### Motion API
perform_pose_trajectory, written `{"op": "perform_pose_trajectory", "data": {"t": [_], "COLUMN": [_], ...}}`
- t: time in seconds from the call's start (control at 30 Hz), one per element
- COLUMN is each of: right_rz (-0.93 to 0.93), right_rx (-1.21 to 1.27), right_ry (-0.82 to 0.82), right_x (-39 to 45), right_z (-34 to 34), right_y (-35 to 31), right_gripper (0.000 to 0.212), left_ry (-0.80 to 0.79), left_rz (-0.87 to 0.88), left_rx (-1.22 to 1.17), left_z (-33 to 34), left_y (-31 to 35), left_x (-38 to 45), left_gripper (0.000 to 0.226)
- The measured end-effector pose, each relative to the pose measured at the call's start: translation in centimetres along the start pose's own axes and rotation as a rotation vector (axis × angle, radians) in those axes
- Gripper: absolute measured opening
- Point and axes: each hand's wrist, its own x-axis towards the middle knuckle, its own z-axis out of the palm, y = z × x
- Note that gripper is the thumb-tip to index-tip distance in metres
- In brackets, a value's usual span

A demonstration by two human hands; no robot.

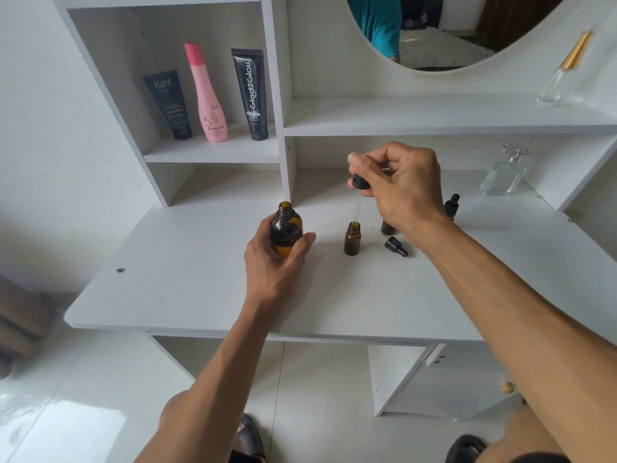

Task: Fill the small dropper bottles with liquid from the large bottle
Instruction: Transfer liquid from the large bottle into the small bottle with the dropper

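Right hand [397, 185]: closed on the black bulb cap of a dropper [359, 190], pinched between thumb and fingertips; glass pipette hung straight down from the cap.
Pipette tip: held at the mouth of an open small dropper bottle [352, 238], just at the rim; whether it had entered the neck could not be told.
Left hand [277, 259]: wrapped around the lower body of the large bottle [286, 230], which stood uncapped and upright on the desk [187, 262], to the left of the small bottle and apart from it.
Large bottle contents: dark liquid seen through the amber glass; level not clear.
Loose dropper cap [394, 243]: laid on its side on the desk, just right of the open small bottle.
Other small bottles: one partly hidden behind the right wrist [387, 227]; another, capped, further back [451, 205].
Step judged in hand: liquid being released from the pipette into the small bottle.
Doing it well: tip to be kept centred over the narrow neck, pipette kept vertical, bulb pressed slowly so drops are not thrown onto the rim; small bottle stood unheld, so no sideways push should be given by the glass.
Risk: light small bottle could be tipped.
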Motion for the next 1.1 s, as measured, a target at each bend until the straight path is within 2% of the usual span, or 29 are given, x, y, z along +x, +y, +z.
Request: {"op": "perform_pose_trajectory", "data": {"t": [0.63, 0.9, 1.1], "right_rz": [-0.010, 0.009, -0.031], "right_rx": [0.005, 0.246, 0.387], "right_ry": [0.018, 0.077, 0.036], "right_x": [0.1, 0.0, 0.2], "right_z": [-0.3, -0.3, 2.3], "right_y": [-0.4, -3.3, -6.3], "right_gripper": [0.021, 0.016, 0.020], "left_ry": [-0.003, 0.001, 0.000], "left_rz": [-0.004, -0.001, -0.004], "left_rx": [-0.004, 0.001, -0.001], "left_z": [0.0, 0.0, 0.0], "left_y": [0.0, -0.1, -0.1], "left_x": [0.0, 0.0, 0.0], "left_gripper": [0.032, 0.030, 0.030]}}
